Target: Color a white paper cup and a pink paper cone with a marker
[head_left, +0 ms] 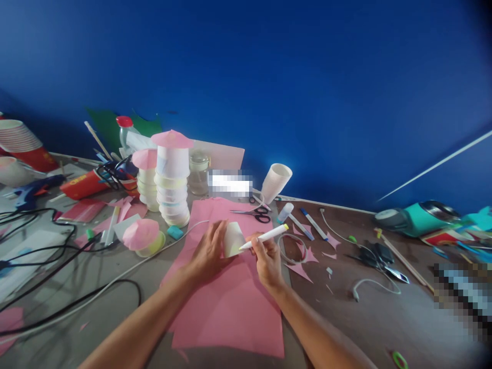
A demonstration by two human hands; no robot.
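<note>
A small white paper cup [232, 239] lies on its side over the pink paper [230, 312], with my left hand [210, 248] closed on its left side. In my right hand [266, 260] is a white marker [267, 236] with a yellow end. Its pale yellow tip touches or nearly touches the cup's lower right edge. Scissors with dark handles [262, 214] rest just beyond, on the upper part of the pink paper. Stacked cup towers with pink paper roofs [172, 179] stand at the left, beside a shorter cup with a pink top [141, 236].
Cables [126, 279] cross the table at left. A glass jar [199, 171] and an upright white cup [275, 182] stand near the blue wall. Pink scraps [302, 269], markers [314, 224] and a glue bottle [285, 212] lie at right. Farther right is a teal bottle [426, 218].
</note>
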